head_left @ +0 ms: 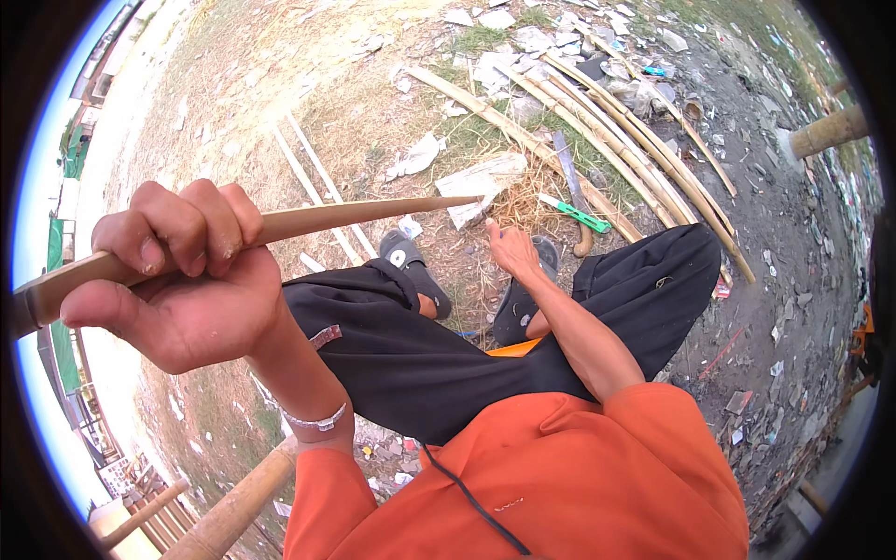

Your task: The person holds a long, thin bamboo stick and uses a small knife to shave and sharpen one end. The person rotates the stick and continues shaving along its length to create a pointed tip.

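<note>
My left hand (182,271) is raised, its fingers wrapped round a long bamboo strip (359,214) that narrows toward its far end. My right hand (513,250) is lower, just below that far end, with its fingers curled in. Whether anything is inside them is hidden, and no contact with the strip shows. On the ground past the right hand lie a green utility knife (576,214) and a machete (566,166) with a wooden handle. Beneath the strip's tip is a pale flat wooden block (495,177), with straw-like shavings (530,189) beside it.
Several long split bamboo poles (616,131) lie ahead to the right. Two thin pale strips (322,187) rest on the grass at left. A bamboo post (829,132) stands at far right, and another pole (233,499) slants at lower left. Litter dots the dark ground.
</note>
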Demonstrator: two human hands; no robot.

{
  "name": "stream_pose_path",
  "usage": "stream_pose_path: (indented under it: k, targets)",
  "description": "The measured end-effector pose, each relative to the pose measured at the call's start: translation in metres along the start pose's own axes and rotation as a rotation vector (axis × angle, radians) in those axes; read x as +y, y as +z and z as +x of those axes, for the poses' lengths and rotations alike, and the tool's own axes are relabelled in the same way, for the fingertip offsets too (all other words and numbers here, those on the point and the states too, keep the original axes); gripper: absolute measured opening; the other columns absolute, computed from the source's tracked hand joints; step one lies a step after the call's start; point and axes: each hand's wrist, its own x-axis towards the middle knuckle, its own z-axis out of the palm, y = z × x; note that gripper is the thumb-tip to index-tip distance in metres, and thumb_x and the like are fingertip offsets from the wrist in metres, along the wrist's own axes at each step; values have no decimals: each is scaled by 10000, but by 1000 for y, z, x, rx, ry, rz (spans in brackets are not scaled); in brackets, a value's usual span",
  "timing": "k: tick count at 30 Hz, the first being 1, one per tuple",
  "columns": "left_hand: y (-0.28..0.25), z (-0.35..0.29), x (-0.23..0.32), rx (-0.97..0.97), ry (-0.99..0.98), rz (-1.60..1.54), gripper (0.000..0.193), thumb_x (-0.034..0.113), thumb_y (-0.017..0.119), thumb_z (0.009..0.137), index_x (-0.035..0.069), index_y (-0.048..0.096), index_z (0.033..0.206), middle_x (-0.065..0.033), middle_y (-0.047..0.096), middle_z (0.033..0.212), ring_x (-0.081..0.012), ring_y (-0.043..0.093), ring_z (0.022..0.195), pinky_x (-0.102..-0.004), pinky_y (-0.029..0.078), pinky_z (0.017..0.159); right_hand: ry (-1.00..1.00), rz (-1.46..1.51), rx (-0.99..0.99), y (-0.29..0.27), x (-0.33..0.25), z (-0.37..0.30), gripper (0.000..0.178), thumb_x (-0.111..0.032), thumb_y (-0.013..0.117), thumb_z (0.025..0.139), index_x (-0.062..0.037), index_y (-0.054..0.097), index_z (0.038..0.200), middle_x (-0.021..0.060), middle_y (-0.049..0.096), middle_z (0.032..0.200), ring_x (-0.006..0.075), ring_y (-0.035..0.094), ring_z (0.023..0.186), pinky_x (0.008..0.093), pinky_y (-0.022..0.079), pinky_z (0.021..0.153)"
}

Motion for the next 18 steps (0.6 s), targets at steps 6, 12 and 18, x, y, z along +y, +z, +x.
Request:
stream_pose_path:
  k: [6,12,18]
  targets:
    - [-2,-1,0,11,-36,-75,472,558,514,865,128,381,722,5,301,614,-112,271,488,-269,224,479,12,13,-150,-11,-33,-20,712,-550,315,910,69,662,859,327,604,965,450,586,955,503,447,841]
    - [-30,4,5,-65,-50,-167,450,515,567,853,133,377,709,10,303,618,-111,280,510,-272,226,489,-14,-107,-30,-35,-19,-16,620,-507,329,922,43,602,1005,310,614,926,448,578,959,488,436,853]
    - [-24,4,5,-126,-58,-155,435,504,544,871,134,368,726,13,304,614,-113,284,493,-267,240,478,-249,150,-8,-60,-58,-36,518,-382,314,961,43,588,850,308,582,795,465,566,825,508,417,756]
